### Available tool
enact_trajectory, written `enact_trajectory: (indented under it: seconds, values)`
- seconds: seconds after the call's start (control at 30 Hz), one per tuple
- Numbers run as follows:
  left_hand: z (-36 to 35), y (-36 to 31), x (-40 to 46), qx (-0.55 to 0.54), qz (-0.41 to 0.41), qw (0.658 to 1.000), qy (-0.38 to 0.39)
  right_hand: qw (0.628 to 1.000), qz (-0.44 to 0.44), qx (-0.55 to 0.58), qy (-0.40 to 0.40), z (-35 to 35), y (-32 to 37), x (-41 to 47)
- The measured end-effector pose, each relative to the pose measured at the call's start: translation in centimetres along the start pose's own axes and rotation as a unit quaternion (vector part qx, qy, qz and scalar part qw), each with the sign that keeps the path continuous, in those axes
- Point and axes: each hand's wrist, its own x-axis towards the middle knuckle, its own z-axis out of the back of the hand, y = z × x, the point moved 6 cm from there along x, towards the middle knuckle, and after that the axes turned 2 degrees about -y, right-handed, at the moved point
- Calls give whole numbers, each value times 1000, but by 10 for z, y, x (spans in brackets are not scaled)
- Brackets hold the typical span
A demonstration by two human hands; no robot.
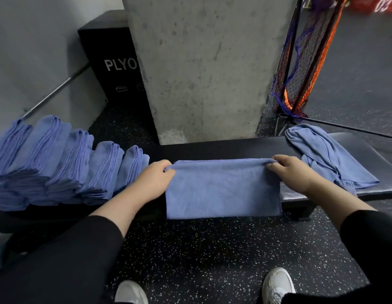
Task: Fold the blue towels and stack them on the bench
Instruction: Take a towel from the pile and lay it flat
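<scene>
1. We count two hands. The left hand (pixel 156 177) pinches the left top corner of the blue towel (pixel 222 189); the right hand (pixel 292 173) pinches the right top corner.
2. The towel is folded flat, a smooth rectangle, hanging over the near edge of the black table (pixel 223 148) at 12 o'clock.
3. We count five leaning folded towel stacks (pixel 65 163) at 9 o'clock.
4. One crumpled towel (pixel 329 154) lies at 2 o'clock.

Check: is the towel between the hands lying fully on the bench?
No, the towel hangs over the bench front edge toward the floor.
</scene>
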Motion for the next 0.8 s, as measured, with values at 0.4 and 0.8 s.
enact_trajectory:
  seconds: [0.4,0.8]
  values:
    - [-29,6,75,195,-26,980,-36,977,-14,-204,-59,-24,-14,59]
    - [-86,-24,41,202,-340,918,35,961,96,-260,-16,-60,53,31]
